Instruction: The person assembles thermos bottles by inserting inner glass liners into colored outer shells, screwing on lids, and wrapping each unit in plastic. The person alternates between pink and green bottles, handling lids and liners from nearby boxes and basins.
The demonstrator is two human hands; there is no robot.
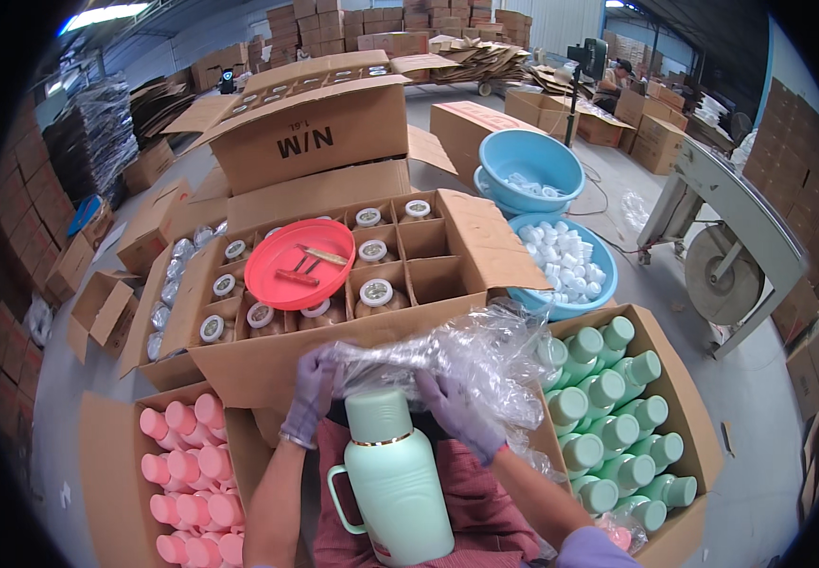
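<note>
A mint-green thermos jug with a handle on its left side and a gold ring under its lid rests on my lap, tilted a little. Just above its lid, a clear plastic bag is stretched between my gloved hands. My left hand is closed on the bag's left end. Closed on the bag's other side, my right hand is to the right of the lid. More crumpled clear plastic spreads to the right, up to the box of green jugs.
Pink-lidded jugs fill a carton at left; green ones fill another at right. Ahead, a divided carton holds several glass liners and a red tray with tools. Blue basins hold white plastic parts. A grey machine stands right.
</note>
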